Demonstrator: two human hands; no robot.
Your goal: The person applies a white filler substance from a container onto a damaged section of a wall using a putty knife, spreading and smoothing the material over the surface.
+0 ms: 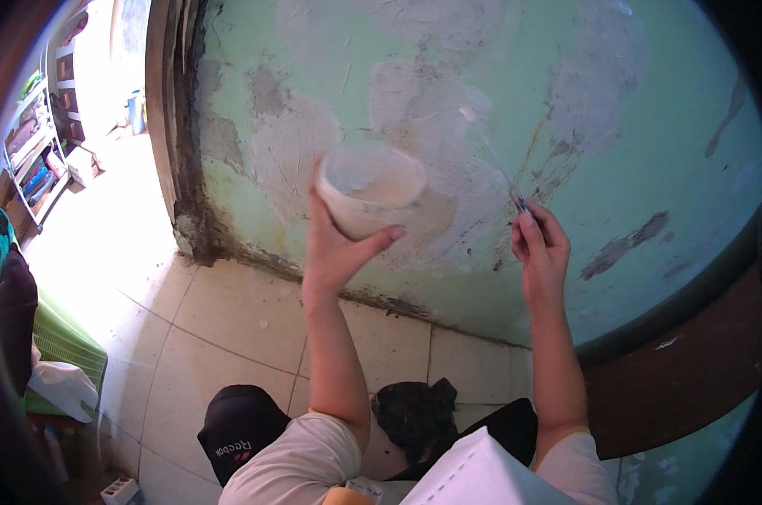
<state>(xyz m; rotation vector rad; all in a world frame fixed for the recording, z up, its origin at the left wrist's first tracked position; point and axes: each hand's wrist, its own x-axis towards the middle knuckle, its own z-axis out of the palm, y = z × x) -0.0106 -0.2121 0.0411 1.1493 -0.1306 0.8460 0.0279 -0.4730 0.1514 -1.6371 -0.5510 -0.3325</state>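
My left hand [339, 248] grips a white plastic tub [360, 217] from its left and lower side, thumb across the front. The tub is tilted so its inside shows, with pale paste [381, 187] in it. In my right hand [543, 240] a slim metal spatula [500, 168] is pinched by its dark end. The spatula points up and left, with white paste at its far tip, close to the wall; whether it touches cannot be told. Behind both hands stands a green wall [499, 71] with several whitish patches of filler [596, 76] and bare grey spots.
A worn door frame [172, 109] edges the wall at left, beside a bright doorway with a shelf rack [40, 160]. A black plastic bag [415, 417] lies on the tiled floor [229, 324]. At right is a brown curved surface [676, 362]; at left, a green plastic crate [69, 345].
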